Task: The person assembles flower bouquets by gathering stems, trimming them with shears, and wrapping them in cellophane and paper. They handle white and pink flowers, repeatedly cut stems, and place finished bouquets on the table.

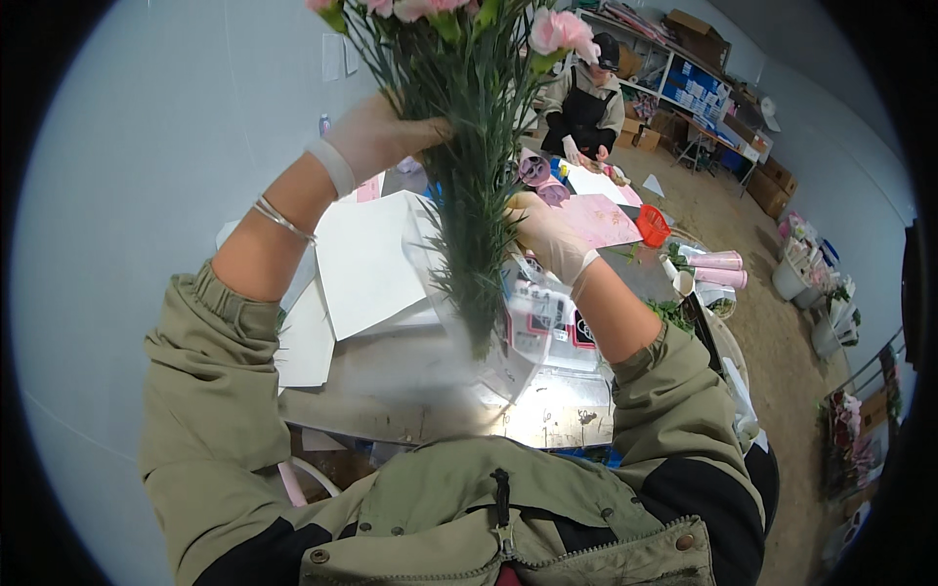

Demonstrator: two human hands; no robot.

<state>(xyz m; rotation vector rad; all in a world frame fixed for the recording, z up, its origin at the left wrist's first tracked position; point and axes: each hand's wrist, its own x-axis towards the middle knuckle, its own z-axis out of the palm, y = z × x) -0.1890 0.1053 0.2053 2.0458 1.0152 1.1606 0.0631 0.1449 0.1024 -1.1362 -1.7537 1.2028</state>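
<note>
Bunch (479,166) is held upright over the tabletop (562,410), in front of the chest, pink blooms (562,35) up and cut off by the upper edge, green stems and narrow leaves down. Stems are gripped from the left, high up, by the left hand (383,137), thumb laid across them; hand closed on the bunch. Lower down, the bunch is met at its right side by the right hand (552,236), fingers curled; whether stems or plastic is pinched cannot be told. Both hands are covered by thin see-through gloves. A clear sleeve (532,376) is seen around and below the stem ends, partly blurred; its edges cannot be traced fully.

On the tabletop, white sheets (369,269) are spread left of the stems. Behind the right hand, a pink sheet (600,221) is laid, with purple rolls (535,168) beside it and a red basket (652,225) near its right end. Pink-wrapped bundles (716,261) are placed farther right.

Across the tabletop, a co-worker (586,109) in a dark apron and cap is seen, gloved hand lowered near papers. Shelves (674,61) are stacked behind; flower buckets (789,284) are stood on the floor (782,361) at right.
</note>
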